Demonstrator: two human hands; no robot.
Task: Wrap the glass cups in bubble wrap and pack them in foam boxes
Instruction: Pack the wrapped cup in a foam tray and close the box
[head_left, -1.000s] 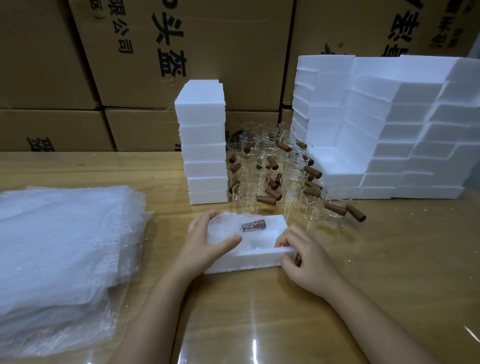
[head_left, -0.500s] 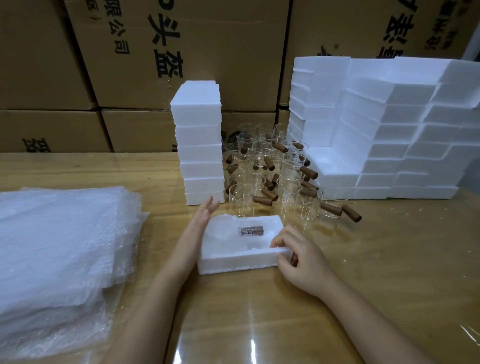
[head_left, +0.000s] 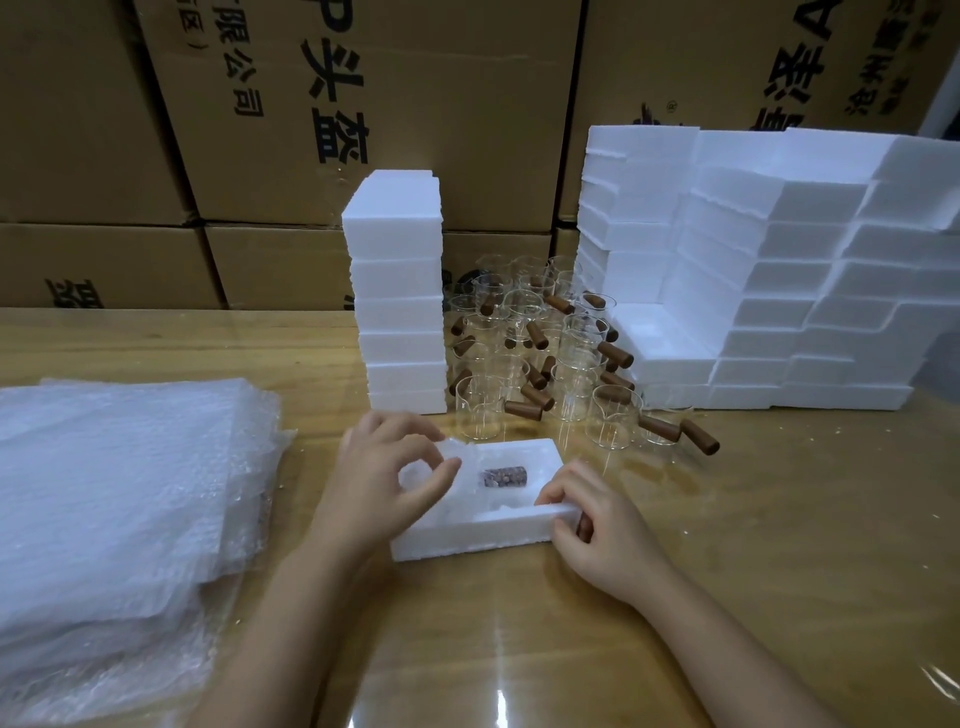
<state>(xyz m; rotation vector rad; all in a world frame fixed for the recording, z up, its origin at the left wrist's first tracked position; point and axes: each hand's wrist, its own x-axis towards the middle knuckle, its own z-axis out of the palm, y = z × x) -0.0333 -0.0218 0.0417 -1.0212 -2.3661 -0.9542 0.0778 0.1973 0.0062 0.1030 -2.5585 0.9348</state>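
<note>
surface: glossy wooden table (head_left: 779, 545) | left: stack of bubble-wrap sheets (head_left: 114, 509) | front centre: open foam box (head_left: 467, 535) | behind: tall foam-box column (head_left: 397, 291), upright wooden-handled glass cups (head_left: 480, 410) | right: stepped foam-box pile (head_left: 779, 291)

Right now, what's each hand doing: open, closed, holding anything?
Left hand: fingers curled round the wrapped cup in the foam box.
Right hand: grips the foam box's right end.

Dim, warm overhead light; glare streaks on the glossy counter (head_left: 519, 649) toward 6 o'clock. Corners darken and bend; left hand (head_left: 387, 475) slightly motion-blurred.
</note>
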